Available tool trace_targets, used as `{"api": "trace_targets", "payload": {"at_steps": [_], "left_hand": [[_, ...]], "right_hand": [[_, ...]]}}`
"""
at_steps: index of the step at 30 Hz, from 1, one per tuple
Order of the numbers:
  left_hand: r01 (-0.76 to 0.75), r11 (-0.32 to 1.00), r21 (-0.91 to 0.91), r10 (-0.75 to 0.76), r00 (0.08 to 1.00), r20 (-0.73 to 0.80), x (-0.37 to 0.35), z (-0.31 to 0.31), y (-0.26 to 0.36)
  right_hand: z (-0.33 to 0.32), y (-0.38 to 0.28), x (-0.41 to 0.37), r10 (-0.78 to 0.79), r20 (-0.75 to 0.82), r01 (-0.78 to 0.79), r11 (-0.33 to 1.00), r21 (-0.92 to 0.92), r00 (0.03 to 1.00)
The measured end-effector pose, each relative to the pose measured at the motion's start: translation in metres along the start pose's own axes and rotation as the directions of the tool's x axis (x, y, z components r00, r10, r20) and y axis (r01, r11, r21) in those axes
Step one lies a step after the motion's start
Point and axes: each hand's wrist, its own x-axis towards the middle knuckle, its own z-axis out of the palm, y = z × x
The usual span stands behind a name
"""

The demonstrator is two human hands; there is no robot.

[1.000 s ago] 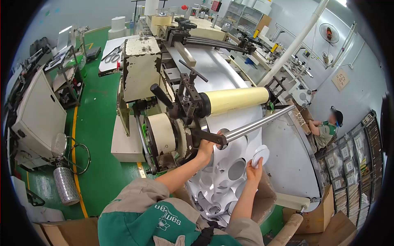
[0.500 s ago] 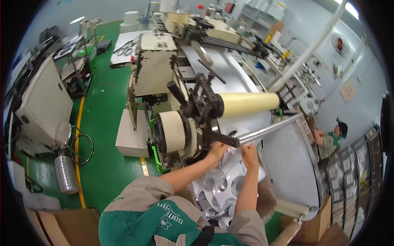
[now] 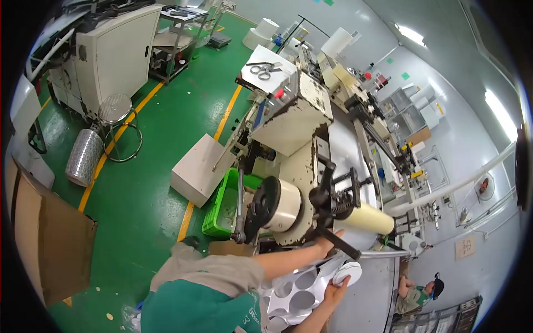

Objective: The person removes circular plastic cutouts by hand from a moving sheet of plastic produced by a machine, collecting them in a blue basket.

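Note:
My right hand [image 3: 335, 290] is closed around the edge of a small stack of round white discs [image 3: 348, 272]. My left hand [image 3: 326, 245] reaches under the machine's dark metal arm [image 3: 340, 242], close to the pale yellow roller [image 3: 369, 218]; its fingers are partly hidden, so their grip does not show. Below both hands hangs a silvery white sheet with round holes [image 3: 303, 282], heaped and folded. A metal bar [image 3: 383, 254] runs to the right from the machine, just above the discs.
A green crate [image 3: 214, 219] and a pale box [image 3: 201, 172] stand on the floor left of the machine. Scissors [image 3: 265, 71] lie on a white surface farther back. A round stool [image 3: 117, 114] and a cardboard box [image 3: 53, 238] are at left. A person [image 3: 419, 294] sits at right.
My view has swung left and tilted. My right hand has left the sheet by the bar and now holds white discs. My left hand has moved in under the dark arm.

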Motion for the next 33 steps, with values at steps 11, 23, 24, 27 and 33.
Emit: {"api": "trace_targets", "payload": {"at_steps": [11, 23, 24, 27, 33], "left_hand": [[-0.049, 0.995, -0.081, 0.069, 0.96, 0.271, -0.003, -0.002, -0.073], [0.033, 0.993, 0.11, -0.047, 0.992, 0.12, 0.003, -0.001, -0.115], [-0.011, 0.985, 0.175, -0.029, 0.974, 0.226, -0.01, -0.018, -0.059], [0.048, 0.958, 0.284, -0.084, 0.99, 0.115, -0.019, -0.019, -0.014], [0.075, 0.985, -0.158, -0.054, 0.99, 0.13, -0.022, 0.003, 0.022]], "right_hand": [[0.104, -0.001, 0.037, -0.079, 0.157, 0.158, 0.793, -0.588, 0.984], [0.06, -0.008, -0.044, -0.283, -0.029, 0.188, 0.705, -0.684, 0.959], [0.047, -0.015, -0.055, -0.241, -0.091, 0.13, 0.76, -0.637, 0.966], [-0.045, -0.031, -0.074, -0.318, -0.263, 0.138, 0.835, -0.533, 0.911], [-0.016, -0.061, -0.084, -0.227, -0.018, 0.205, 0.909, -0.363, 0.974]]}}
